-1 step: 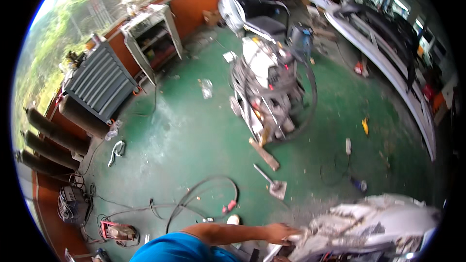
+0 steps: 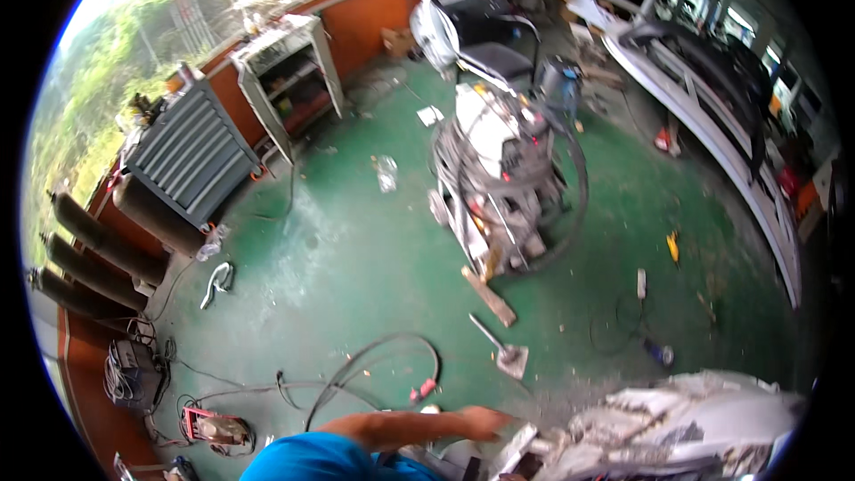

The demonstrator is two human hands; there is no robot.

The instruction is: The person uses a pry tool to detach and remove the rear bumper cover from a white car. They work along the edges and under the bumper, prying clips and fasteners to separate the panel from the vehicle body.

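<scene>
My left arm in a blue sleeve reaches right across the lower edge. My left hand is beside the near end of a battered, pale, scraped car body part. Its fingers are blurred, so their shape does not show. Just below that hand a pale strip-like piece juts up at a slant; whether the hand touches it is unclear. At the very bottom edge a small skin-coloured patch shows, likely my right hand, with its fingers cut off from sight.
A cluttered trolley machine wrapped in hoses stands mid-floor, with a wooden block and a long-handled metal tool before it. Black cables snake over the green floor. A drawer cabinet and gas cylinders line the left wall.
My left hand has moved a little left, off the end of the battered body part. The whole scene sits slightly lower and further right in the picture.
</scene>
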